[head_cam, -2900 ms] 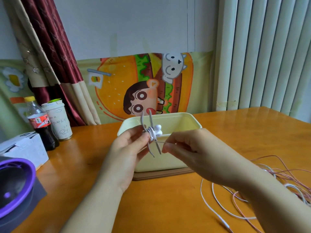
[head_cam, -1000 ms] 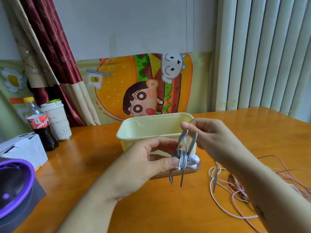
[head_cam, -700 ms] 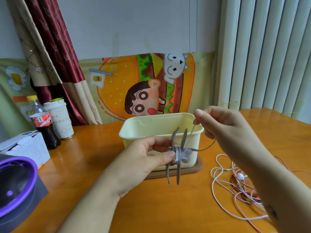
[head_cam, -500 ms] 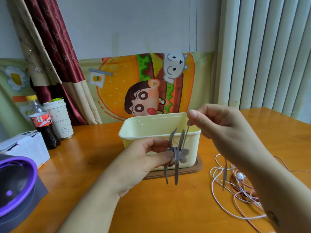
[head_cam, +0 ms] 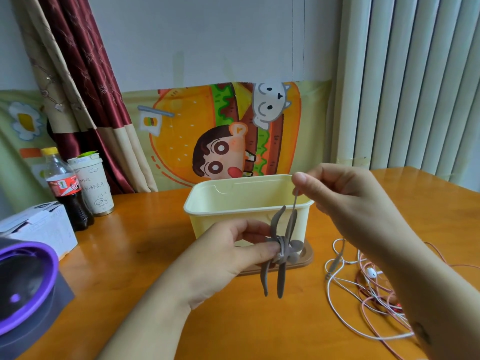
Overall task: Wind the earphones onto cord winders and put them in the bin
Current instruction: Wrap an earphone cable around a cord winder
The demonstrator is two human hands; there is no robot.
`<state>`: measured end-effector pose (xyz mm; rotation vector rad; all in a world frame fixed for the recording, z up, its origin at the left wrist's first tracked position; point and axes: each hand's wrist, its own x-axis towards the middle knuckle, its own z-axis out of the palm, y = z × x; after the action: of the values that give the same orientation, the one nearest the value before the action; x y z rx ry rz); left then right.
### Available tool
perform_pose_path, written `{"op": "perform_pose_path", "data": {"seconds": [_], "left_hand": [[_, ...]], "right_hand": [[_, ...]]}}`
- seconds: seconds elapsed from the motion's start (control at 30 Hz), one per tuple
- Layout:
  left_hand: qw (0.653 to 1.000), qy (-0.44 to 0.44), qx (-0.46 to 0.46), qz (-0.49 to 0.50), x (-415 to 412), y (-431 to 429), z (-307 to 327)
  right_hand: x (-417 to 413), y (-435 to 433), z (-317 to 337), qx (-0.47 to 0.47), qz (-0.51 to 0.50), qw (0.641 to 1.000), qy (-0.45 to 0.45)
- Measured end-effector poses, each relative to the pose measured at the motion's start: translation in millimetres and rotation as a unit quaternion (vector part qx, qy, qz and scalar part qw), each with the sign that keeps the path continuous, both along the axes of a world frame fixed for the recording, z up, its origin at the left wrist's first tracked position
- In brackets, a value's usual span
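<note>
Here both hands are raised over the desk (head_cam: 155,268), just in front of the pale yellow bin (head_cam: 246,203). The left hand (head_cam: 228,253) pinches the grey cord winder (head_cam: 281,252) at its middle between thumb and fingers, so the winder hangs in the air at about 5 o'clock of the bin's front wall, its four prongs pointing up and down. A little white cord shows wrapped round the waist of the winder, against the thumb tip. The right hand (head_cam: 345,198), up at 1 o'clock from the winder and level with the bin's rim, has its thumb and forefinger closed on a thin grey strand (head_cam: 294,201) that runs straight up from the winder; whether that strand is cord or part of the winder cannot be told. The bin stands open on a brown lid (head_cam: 307,259).

At 4 o'clock of the bin, a loose tangle of white and pink earphones (head_cam: 363,294) lies on the desk, partly under the right forearm. Far over at 9 o'clock stand a cola bottle (head_cam: 66,188) and a paper cup (head_cam: 92,185) side by side, with a white box (head_cam: 39,227) in front of them and a purple-rimmed object (head_cam: 26,281) at 8 o'clock, cut by the frame edge. Behind the bin, at 12 o'clock, hangs a cartoon burger cloth (head_cam: 223,136).
</note>
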<state>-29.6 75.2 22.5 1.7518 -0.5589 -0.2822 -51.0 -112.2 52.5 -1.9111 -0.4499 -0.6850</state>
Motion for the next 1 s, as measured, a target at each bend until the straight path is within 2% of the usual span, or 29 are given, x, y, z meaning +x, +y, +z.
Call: {"op": "perform_pose_path", "data": {"seconds": [0.17, 0.33, 0.47, 0.57, 0.83, 0.93, 1.0], "left_hand": [[0.999, 0.001, -0.029, -0.042, -3.6, -0.8, 2.1], [0.997, -0.042, -0.041, -0.051, -6.0, -1.7, 4.6], [0.994, -0.056, -0.097, -0.021, -1.4, 0.2, 4.4], [0.985, -0.007, -0.17, 0.031, 4.7, 1.3, 0.2], [0.94, 0.065, -0.312, 0.122, 19.7, 10.1, -1.8], [0.941, 0.057, -0.302, 0.138, 22.7, 12.9, -4.9], [0.955, 0.032, -0.251, 0.153, 23.4, 12.9, -7.8]], "right_hand": [[11.1, -7.5, -9.4, 0.031, -0.007, 0.998, 0.047], [24.0, -4.1, -24.7, 0.07, 0.025, 0.991, 0.112], [29.4, 3.0, -39.3, 0.066, 0.074, 0.978, 0.186], [28.7, 10.2, -46.7, 0.057, 0.072, 0.972, 0.216], [18.9, 23.7, -45.8, -0.13, 0.06, 0.973, 0.18], [11.2, 24.6, -34.8, -0.167, 0.057, 0.974, 0.143], [5.6, 23.7, -26.8, -0.185, 0.047, 0.975, 0.109]]}}
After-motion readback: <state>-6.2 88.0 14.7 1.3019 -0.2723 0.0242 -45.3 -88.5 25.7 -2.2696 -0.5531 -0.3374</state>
